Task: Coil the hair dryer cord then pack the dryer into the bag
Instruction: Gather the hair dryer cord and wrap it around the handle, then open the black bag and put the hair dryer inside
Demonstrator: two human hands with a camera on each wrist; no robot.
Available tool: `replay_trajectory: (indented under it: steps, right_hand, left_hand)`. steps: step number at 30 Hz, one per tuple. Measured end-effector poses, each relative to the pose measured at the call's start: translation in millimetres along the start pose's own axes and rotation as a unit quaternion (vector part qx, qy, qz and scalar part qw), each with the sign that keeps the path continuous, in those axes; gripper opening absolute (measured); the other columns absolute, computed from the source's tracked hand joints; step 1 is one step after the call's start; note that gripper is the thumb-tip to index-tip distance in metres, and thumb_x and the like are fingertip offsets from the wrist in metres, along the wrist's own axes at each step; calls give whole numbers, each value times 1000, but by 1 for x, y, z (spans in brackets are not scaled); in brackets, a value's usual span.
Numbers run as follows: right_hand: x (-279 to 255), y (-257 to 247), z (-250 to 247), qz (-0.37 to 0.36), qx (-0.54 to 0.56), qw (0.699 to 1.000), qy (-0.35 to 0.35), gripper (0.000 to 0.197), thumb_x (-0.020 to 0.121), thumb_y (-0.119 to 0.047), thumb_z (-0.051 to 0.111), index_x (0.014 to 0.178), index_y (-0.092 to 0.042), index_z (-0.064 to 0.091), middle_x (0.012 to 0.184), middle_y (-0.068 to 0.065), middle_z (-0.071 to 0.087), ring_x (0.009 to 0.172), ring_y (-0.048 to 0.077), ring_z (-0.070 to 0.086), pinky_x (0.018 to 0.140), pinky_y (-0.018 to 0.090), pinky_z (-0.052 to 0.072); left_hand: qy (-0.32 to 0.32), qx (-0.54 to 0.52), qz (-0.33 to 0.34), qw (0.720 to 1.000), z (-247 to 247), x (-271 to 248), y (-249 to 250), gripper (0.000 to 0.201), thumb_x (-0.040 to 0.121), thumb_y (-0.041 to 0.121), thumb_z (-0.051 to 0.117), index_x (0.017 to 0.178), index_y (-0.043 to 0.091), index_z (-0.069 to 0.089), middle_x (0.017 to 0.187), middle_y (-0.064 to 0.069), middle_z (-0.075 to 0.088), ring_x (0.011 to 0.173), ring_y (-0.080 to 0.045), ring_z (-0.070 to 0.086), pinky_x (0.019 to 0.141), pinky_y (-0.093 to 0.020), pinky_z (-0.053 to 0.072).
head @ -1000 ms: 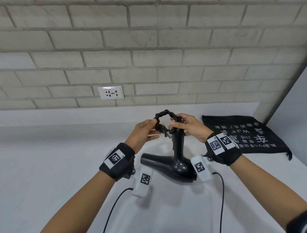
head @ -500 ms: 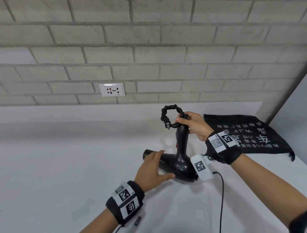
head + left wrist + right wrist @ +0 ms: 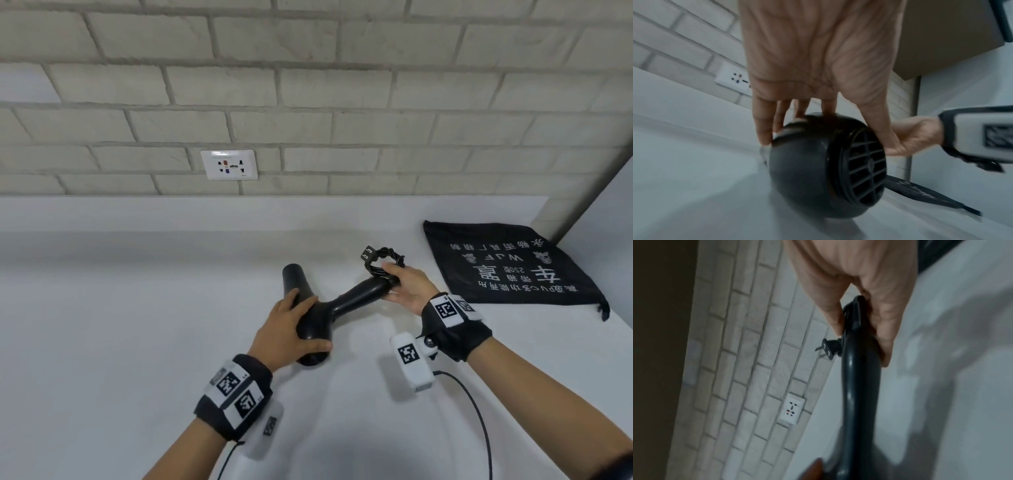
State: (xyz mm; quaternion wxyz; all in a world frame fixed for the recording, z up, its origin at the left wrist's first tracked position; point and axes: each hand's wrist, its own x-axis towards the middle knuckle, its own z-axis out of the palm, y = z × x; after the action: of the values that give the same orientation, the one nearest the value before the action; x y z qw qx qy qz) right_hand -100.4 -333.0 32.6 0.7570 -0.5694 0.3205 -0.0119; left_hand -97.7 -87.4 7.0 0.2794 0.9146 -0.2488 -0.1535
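The black hair dryer (image 3: 313, 329) lies low over the white counter (image 3: 120, 325), nozzle pointing away toward the wall, handle slanting up to the right. My left hand (image 3: 289, 327) grips its round body from above; in the left wrist view the fingers curl over the dryer body (image 3: 807, 170) beside the rear grille (image 3: 859, 162). My right hand (image 3: 402, 291) holds the handle end together with the coiled cord (image 3: 385, 260), whose plug (image 3: 367, 254) sticks out to the left. The handle (image 3: 859, 386) and plug (image 3: 828, 347) show in the right wrist view. The flat black bag (image 3: 513, 267) lies just right of my right hand.
A brick wall with a white socket (image 3: 228, 165) runs along the back of the counter. A grey panel (image 3: 609, 219) closes off the right side behind the bag. Thin black cables (image 3: 476, 411) hang from my wrist cameras.
My left hand left the cord and now grips the dryer body. The dryer has swung from handle-upright to handle slanting right, nozzle toward the wall. My right hand moved right, toward the bag.
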Motion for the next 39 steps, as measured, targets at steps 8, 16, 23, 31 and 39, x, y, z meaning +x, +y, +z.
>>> replay_trajectory:
  steps: [8, 16, 23, 31, 39]
  right_hand:
    - [4, 18, 25, 46, -133, 990, -29, 12, 86, -16, 61, 83, -9, 53, 77, 7, 58, 64, 17, 57, 45, 22, 55]
    - [12, 52, 36, 41, -195, 980, 0, 29, 80, -21, 70, 90, 2, 58, 73, 13, 60, 52, 21, 62, 44, 27, 55]
    - [3, 67, 14, -2, -474, 879, 50, 58, 79, -49, 63, 110, -1, 54, 74, 11, 62, 58, 24, 53, 61, 33, 47]
    - [-21, 76, -27, 18, -382, 924, 27, 33, 88, -32, 58, 112, -12, 49, 68, 5, 58, 57, 16, 51, 56, 24, 45]
    - [-34, 43, -106, 17, -430, 902, 43, 28, 87, -33, 59, 102, -10, 55, 74, 5, 61, 62, 15, 55, 57, 24, 45]
  left_hand:
    - [12, 7, -36, 999, -34, -11, -32, 87, 70, 45, 73, 143, 35, 26, 157, 7, 10, 138, -19, 31, 109, -35, 34]
    - [88, 16, -41, 995, -32, -27, -45, 76, 77, 37, 69, 142, 26, 32, 150, -4, 16, 133, -23, 34, 103, -34, 40]
    - [138, 85, -33, 986, -14, -35, -38, 65, 86, 33, 59, 143, 27, 30, 149, -6, 20, 136, -25, 27, 88, -40, 49]
    - [126, 135, -43, 982, -9, -30, -32, 65, 85, 31, 59, 142, 16, 32, 145, -19, 26, 134, -37, 26, 103, -52, 32]
    - [50, 45, 97, 993, 22, -9, 41, 50, 88, 26, 58, 133, 8, 46, 134, -14, 48, 124, -27, 46, 102, -32, 36]
